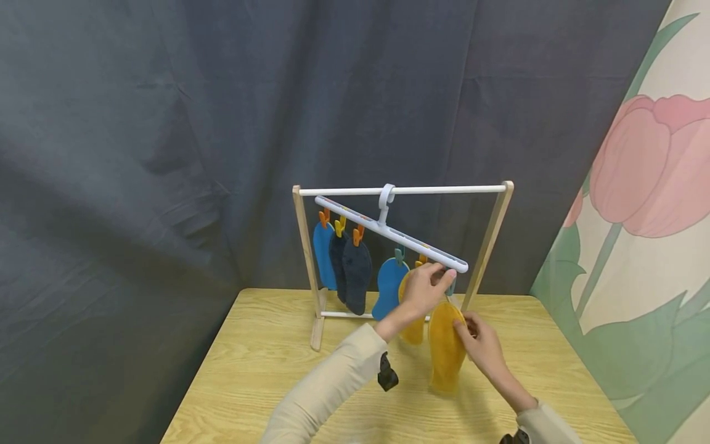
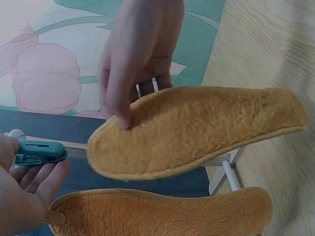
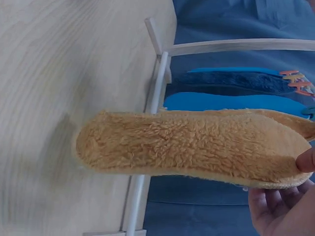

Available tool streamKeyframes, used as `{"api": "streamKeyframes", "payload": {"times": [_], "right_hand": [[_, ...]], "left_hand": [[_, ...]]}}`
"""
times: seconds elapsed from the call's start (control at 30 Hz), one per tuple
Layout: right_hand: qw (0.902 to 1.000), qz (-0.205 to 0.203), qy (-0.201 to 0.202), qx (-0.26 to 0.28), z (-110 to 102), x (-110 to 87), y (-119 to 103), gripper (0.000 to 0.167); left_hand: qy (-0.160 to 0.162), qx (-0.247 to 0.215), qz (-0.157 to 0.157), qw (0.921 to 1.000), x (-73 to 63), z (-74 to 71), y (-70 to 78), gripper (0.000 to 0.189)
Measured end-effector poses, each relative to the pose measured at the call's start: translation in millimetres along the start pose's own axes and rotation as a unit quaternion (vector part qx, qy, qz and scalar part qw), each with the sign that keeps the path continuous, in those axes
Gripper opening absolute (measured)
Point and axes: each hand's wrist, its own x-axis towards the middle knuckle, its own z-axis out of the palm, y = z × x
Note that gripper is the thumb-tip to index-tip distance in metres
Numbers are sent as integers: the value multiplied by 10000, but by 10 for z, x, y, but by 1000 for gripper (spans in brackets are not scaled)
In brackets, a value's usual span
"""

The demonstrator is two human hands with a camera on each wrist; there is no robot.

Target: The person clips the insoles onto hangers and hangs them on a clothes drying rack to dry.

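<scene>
My right hand [image 1: 481,345] pinches a yellow fuzzy insole [image 1: 445,345] near its top edge, thumb on the plush face in the left wrist view. My left hand [image 1: 424,288] is at the low right end of the white hanger [image 1: 410,239]. It holds a teal clothespin [image 2: 42,152] between thumb and fingers. A small gap shows between that clothespin and the held insole [image 2: 197,130] in the left wrist view. Beside it, a second yellow insole [image 2: 162,214] hangs from an orange clothespin [image 2: 56,218]. In the right wrist view the insole [image 3: 197,147] extends sideways from my fingers.
A wooden stand with a white rod [image 1: 444,190] carries the hanger by its hook [image 1: 386,197]. Blue insoles [image 1: 391,287] and dark insoles [image 1: 357,274] hang from coloured clothespins. The wooden table [image 1: 266,345] lies below, a dark curtain [image 1: 333,92] behind, a tulip-painted wall [image 1: 638,160] at right.
</scene>
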Motion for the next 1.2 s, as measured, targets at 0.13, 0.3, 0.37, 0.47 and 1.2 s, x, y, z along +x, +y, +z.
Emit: {"api": "streamKeyframes", "payload": {"times": [0.13, 0.3, 0.37, 0.47, 1.2], "right_hand": [[10000, -54, 57, 10, -22, 32, -26, 19], [9997, 18, 115, 196, -45, 70, -70, 18], [9996, 16, 126, 252, -54, 79, -84, 18], [9993, 32, 141, 337, -58, 88, -105, 17], [9984, 215, 288, 446, -109, 166, -470, 17]], "left_hand": [[4, 22, -39, 10000, -1, -3, -9, 22], [-12, -76, -69, 9999, 4, -8, -16, 21], [-17, -115, -83, 9999, 9, -11, -17, 21], [-27, -144, -119, 9998, 11, -16, -16, 21], [-84, -189, -139, 9997, 44, -17, -38, 22]]}}
